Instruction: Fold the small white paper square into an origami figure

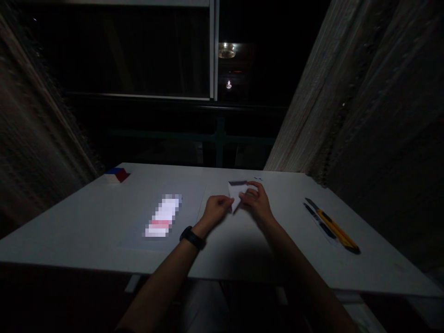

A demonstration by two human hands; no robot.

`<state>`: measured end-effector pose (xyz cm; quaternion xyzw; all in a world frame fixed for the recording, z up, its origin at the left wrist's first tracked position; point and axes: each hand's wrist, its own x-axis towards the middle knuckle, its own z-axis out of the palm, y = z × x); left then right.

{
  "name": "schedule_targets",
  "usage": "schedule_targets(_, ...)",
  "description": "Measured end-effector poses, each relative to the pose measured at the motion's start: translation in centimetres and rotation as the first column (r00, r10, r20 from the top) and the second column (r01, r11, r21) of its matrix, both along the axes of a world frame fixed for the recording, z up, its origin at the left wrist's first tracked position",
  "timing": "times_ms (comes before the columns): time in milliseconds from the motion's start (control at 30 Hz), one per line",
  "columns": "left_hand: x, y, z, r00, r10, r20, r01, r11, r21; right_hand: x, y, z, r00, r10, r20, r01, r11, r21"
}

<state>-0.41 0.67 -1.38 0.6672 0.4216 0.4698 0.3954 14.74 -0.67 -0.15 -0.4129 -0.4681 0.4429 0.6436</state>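
Both hands meet over the middle of a white table [86, 222]. Between them is a small folded piece of white paper [237, 190], raised a little off the surface. My left hand [217, 208] pinches its left lower edge with fingers closed; a black watch sits on that wrist. My right hand [257, 200] grips the paper's right side, fingers curled over it. The room is dim.
A yellow utility knife [338, 230] and a dark pen [316, 218] lie at the table's right. A red and blue block [118, 174] sits at the far left corner. A blurred white and red patch [163, 216] lies left of the hands. Curtains flank a dark window.
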Motion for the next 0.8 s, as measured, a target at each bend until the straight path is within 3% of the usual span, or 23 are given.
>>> schedule_targets(100, -0.1, 0.1, 0.0, 0.991, 0.093, 0.099, -0.093, 0.996, -0.005, -0.4, -0.1, -0.6, 0.995, 0.096, -0.002, -0.095, 0.989, -0.117)
schedule_targets(167, 0.0, 0.1, 0.1, 0.981, 0.129, 0.145, -0.131, 0.991, 0.001, -0.7, -0.1, -1.2, 0.947, 0.319, 0.034, -0.301, 0.922, -0.243)
schedule_targets(233, 0.0, 0.0, 0.2, 0.977, 0.137, 0.164, -0.138, 0.99, -0.01, -1.1, -0.1, -1.7, 0.913, 0.407, 0.03, -0.382, 0.879, -0.287)
schedule_targets(800, 0.1, 0.1, -0.5, 0.984, 0.174, 0.019, -0.175, 0.98, 0.096, -1.8, -0.1, -2.3, 0.943, 0.333, -0.02, -0.327, 0.911, -0.251)
